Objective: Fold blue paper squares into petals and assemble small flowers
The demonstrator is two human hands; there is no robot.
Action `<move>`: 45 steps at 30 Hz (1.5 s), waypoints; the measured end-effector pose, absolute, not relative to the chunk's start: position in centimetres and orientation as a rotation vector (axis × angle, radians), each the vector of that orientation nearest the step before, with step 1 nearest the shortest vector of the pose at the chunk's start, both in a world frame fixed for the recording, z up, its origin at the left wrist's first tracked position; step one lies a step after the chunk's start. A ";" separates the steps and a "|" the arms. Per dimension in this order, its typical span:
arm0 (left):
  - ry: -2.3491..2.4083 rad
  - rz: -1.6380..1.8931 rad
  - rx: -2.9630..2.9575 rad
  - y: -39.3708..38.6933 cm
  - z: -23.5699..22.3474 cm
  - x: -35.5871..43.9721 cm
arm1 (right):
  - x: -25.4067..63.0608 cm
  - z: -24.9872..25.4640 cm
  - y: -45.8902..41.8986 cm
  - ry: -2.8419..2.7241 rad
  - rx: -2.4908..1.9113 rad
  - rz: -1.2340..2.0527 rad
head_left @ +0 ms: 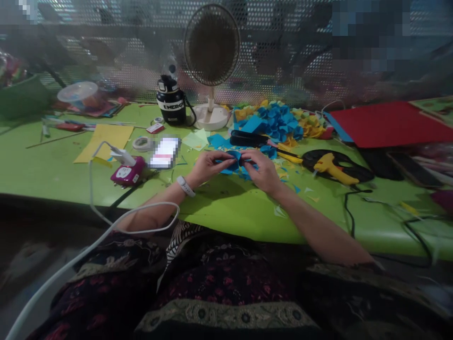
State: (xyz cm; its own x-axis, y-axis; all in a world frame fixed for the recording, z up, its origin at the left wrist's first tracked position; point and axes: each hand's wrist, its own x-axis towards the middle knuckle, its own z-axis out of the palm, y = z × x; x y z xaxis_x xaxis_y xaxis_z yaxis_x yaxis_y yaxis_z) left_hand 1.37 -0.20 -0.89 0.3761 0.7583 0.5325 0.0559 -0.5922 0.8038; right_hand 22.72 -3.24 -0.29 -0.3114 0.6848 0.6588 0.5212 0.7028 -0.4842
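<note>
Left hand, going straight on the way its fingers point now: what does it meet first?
The folded blue paper comes first: the left hand is already touching it. Just past the paper is the right hand, though depth is hard to judge from this view.

Fingers (215,163) of both hands cover most of the blue paper (233,160), hiding its shape. A white object (164,152) on the worktop (219,212) is pixelated beyond recognition. A red sheet (389,123) runs off the right edge, a green container (21,97) off the left; shapes behind the mesh (141,52) blur.
</note>
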 end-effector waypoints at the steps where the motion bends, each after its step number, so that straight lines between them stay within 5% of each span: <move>1: 0.694 1.260 1.923 -0.2 -1.0 1.4 | 22.7 -0.2 -3.3 -1.985 -0.936 0.240; 32: 0.731 0.960 1.603 -0.1 -0.5 1.1 | 22.9 0.7 -3.3 -2.048 -0.928 0.341; 45: 0.855 1.360 1.827 -1.1 -1.2 2.0 | 20.6 1.1 -4.5 -1.853 -1.233 0.534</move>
